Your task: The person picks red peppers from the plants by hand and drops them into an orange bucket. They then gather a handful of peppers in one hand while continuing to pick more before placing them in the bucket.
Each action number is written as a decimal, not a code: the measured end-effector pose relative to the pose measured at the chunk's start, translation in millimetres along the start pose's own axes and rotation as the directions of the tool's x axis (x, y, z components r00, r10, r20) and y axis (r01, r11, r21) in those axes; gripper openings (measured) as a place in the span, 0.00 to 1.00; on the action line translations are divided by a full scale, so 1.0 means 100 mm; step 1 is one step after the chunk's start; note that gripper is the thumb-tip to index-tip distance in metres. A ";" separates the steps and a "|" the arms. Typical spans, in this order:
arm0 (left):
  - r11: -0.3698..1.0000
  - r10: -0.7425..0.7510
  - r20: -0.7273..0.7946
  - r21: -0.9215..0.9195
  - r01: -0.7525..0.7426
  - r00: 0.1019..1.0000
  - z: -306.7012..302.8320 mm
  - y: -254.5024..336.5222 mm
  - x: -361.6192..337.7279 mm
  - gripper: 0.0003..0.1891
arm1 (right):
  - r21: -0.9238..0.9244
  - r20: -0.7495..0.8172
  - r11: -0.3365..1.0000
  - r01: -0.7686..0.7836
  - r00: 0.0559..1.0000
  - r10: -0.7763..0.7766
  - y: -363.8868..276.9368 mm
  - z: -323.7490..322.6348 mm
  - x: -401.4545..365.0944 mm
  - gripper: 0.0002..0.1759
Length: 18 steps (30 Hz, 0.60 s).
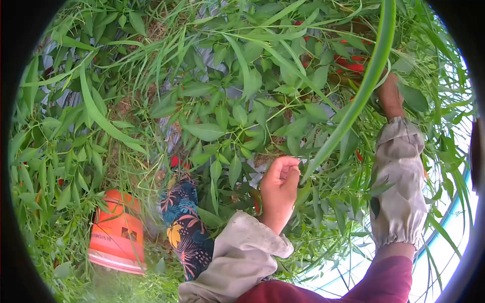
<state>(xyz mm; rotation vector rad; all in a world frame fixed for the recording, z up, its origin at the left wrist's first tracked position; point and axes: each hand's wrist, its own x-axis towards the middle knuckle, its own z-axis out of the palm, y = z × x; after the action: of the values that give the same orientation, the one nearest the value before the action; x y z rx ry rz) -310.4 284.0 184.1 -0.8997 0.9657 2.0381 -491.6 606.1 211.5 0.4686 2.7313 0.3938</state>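
Observation:
My left hand (280,192) is in the lower middle, in front of the leaves, with its fingers curled in and the thumb pressed against them. What is in that pinch, if anything, is too small to make out. At the upper right my right hand (390,96) reaches into the pepper plants (222,121), its fingers partly hidden by leaves. Bright red chili peppers (351,64) lie in and against its fingers. Across the space between the hands arches a long, broad green blade of grass (361,101). Both forearms wear grey sleeve covers (399,182).
An orange bucket (118,232) stands tilted among weeds at the lower left. Beside it is my leg in flowered trousers (184,227). Tall grass (166,55) tangles through the plants. Behind my right arm, a blue pipe (452,207) runs along white sheeting.

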 end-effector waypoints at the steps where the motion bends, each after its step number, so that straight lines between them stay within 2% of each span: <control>1: 1.000 0.002 0.000 0.002 -0.002 1.000 0.00 0.00 -0.01 0.07 | -0.077 -0.039 0.996 0.033 0.999 -0.036 -0.12 -0.05 -0.06 0.10; 3: 0.999 -0.052 -0.019 0.016 0.052 0.998 0.01 0.03 -0.01 0.07 | -0.194 0.009 0.967 0.166 0.986 -0.168 -0.12 -0.02 0.02 0.09; 4: 0.999 -0.052 -0.020 0.016 0.052 0.998 0.01 0.01 -0.01 0.07 | -0.343 0.055 0.888 0.307 0.950 -0.308 -0.16 -0.06 0.02 0.08; 5: 1.000 -0.013 -0.006 -0.003 0.013 1.000 0.01 -0.01 0.00 0.06 | -0.343 0.056 0.887 0.309 0.949 -0.309 -0.20 -0.05 -0.05 0.08; 7: 0.999 0.031 0.004 -0.018 -0.031 1.000 0.02 0.00 0.01 0.06 | -0.405 -0.028 0.798 0.445 0.867 -0.498 -0.37 -0.07 -0.25 0.09; 8: 0.999 0.028 0.003 -0.016 -0.028 1.000 0.04 0.02 0.01 0.06 | -0.438 0.012 0.727 0.529 0.812 -0.584 -0.25 0.03 -0.26 0.09; 9: 1.000 0.024 0.003 -0.016 -0.024 1.000 0.06 0.04 0.00 0.06 | -0.437 0.013 0.725 0.532 0.810 -0.586 -0.18 0.12 -0.30 0.09; 11: 1.000 0.028 -0.001 -0.003 -0.028 1.000 0.07 0.01 0.01 0.06 | -0.447 0.173 0.614 0.651 0.736 -0.655 -0.09 0.21 -0.36 0.10; 13: 0.999 0.031 -0.002 0.012 -0.031 1.000 0.07 0.00 0.01 0.06 | -0.412 0.166 0.637 0.651 0.741 -0.650 -0.16 0.13 -0.34 0.07; 14: 0.999 0.027 -0.001 0.027 -0.027 1.000 0.07 0.00 0.03 0.06 | -0.353 0.110 0.834 0.423 0.904 -0.412 -0.20 0.10 -0.25 0.06; 15: 0.999 0.025 -0.001 0.041 -0.025 1.000 0.08 0.00 0.04 0.06 | -0.277 0.074 0.949 0.150 0.988 -0.134 -0.24 0.08 -0.16 0.07; 16: 0.999 0.026 -0.002 0.041 -0.026 1.000 0.08 -0.02 0.04 0.06 | -0.025 -0.174 0.967 0.252 0.952 -0.253 -0.11 0.06 -0.08 0.12; 17: 1.000 0.008 -0.002 0.002 -0.008 1.000 0.08 -0.03 0.04 0.06 | -0.024 -0.173 0.968 0.251 0.952 -0.251 0.02 0.07 0.00 0.12; 18: 0.999 -0.011 0.001 -0.036 0.011 1.000 0.07 -0.04 0.04 0.06 | -0.151 -0.142 0.978 0.143 0.976 -0.164 0.06 0.01 0.06 0.13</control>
<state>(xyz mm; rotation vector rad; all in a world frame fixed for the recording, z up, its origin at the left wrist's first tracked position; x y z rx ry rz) -310.9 293.4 183.1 -0.9208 0.9239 2.0530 -495.4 614.1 210.8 0.1948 2.8378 0.5987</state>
